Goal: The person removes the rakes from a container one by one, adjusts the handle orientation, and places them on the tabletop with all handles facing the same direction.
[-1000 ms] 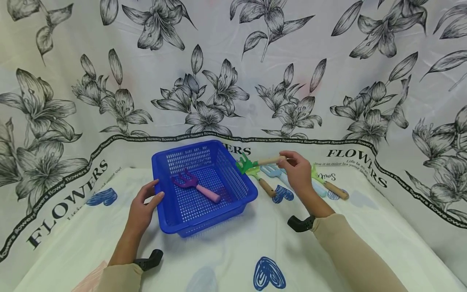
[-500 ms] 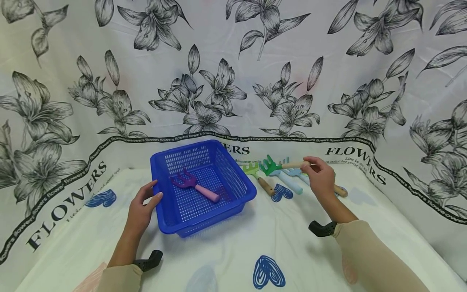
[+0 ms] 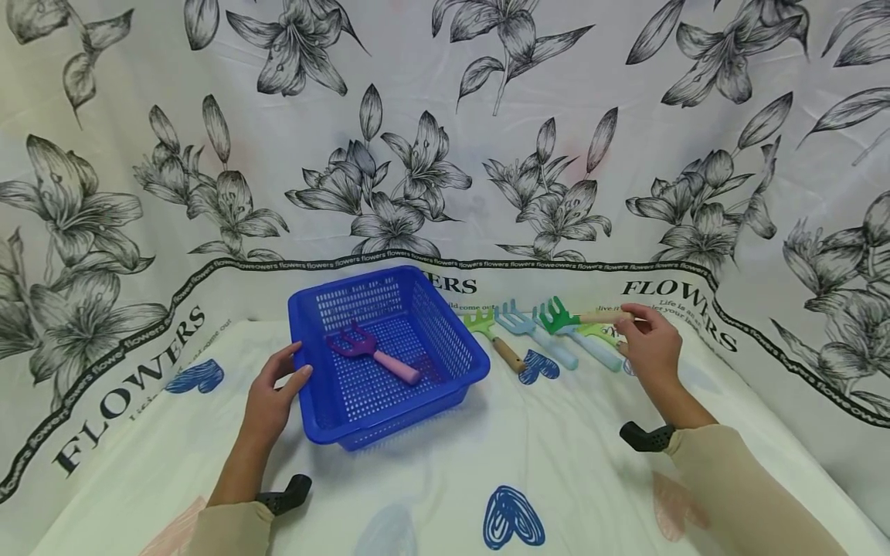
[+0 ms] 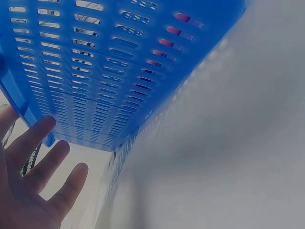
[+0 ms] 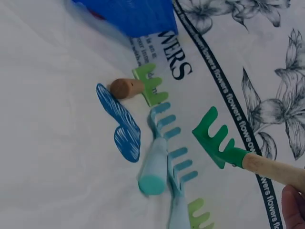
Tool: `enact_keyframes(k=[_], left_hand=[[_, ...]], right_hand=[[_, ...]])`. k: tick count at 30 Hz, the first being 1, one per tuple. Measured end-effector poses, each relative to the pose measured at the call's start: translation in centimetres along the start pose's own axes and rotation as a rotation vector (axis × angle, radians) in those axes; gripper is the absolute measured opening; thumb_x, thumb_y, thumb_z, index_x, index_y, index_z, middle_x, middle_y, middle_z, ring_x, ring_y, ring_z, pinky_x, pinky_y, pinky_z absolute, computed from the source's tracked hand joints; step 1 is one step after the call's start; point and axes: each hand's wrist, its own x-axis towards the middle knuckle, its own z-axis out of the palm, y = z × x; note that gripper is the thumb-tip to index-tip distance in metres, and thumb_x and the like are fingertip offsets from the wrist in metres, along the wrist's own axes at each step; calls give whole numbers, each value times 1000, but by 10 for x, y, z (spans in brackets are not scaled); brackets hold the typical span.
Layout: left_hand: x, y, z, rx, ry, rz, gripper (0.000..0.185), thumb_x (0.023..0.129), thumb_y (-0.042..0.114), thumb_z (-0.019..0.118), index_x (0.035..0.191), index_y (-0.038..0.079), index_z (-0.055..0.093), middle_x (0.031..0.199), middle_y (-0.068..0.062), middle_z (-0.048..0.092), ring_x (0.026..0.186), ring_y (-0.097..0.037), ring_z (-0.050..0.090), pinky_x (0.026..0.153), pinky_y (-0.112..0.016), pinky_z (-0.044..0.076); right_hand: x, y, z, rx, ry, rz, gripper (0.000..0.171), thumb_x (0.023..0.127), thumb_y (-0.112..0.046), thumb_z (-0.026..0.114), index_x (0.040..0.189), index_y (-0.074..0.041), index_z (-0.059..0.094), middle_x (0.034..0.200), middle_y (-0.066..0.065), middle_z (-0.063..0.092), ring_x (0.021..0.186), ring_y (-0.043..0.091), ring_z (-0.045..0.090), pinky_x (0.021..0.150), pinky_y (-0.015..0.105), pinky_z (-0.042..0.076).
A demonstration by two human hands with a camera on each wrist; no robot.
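The blue basket point(image 3: 385, 357) stands on the cloth-covered surface point(image 3: 487, 463), and every place is given from it. Its near-left rim is touched by the left hand point(image 3: 273, 398), whose fingers point(image 4: 45, 152) are kept straight and slightly spread. To its right, well apart from it, the green rake point(image 3: 559, 315) is held above the row of other rakes point(image 3: 535, 336) by the right hand point(image 3: 650, 351). The wooden handle end is pinched by that hand's fingers; the long axis runs roughly level, tines toward the basket. The right hand is the nearer one.
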Motion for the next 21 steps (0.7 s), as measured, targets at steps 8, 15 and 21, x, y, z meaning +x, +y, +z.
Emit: enact_keyframes(k=[8, 15, 21], left_hand=[[-1, 0, 0, 7, 4, -2, 63, 96, 45, 56, 151, 19, 37, 146, -20, 43, 133, -41, 38, 103, -64, 32], [0, -2, 0, 4, 4, 4, 62, 97, 43, 56, 151, 19, 37, 146, -20, 43, 133, -40, 38, 103, -64, 32], [0, -2, 0, 2, 1, -1, 62, 97, 43, 55, 151, 18, 36, 146, -20, 43, 134, -40, 38, 104, -64, 32]], right_hand=[[6, 17, -17, -51, 101, 46, 30, 96, -17, 61, 122, -4, 66, 111, 14, 65, 73, -13, 56, 53, 11, 44], [13, 32, -28, -93, 173, 132, 31, 95, -21, 59, 123, -7, 66, 108, 10, 67, 70, -13, 54, 51, 11, 44], [17, 43, -39, -94, 175, 230, 34, 95, -22, 59, 125, -7, 64, 91, -8, 65, 68, -12, 54, 51, 12, 43]])
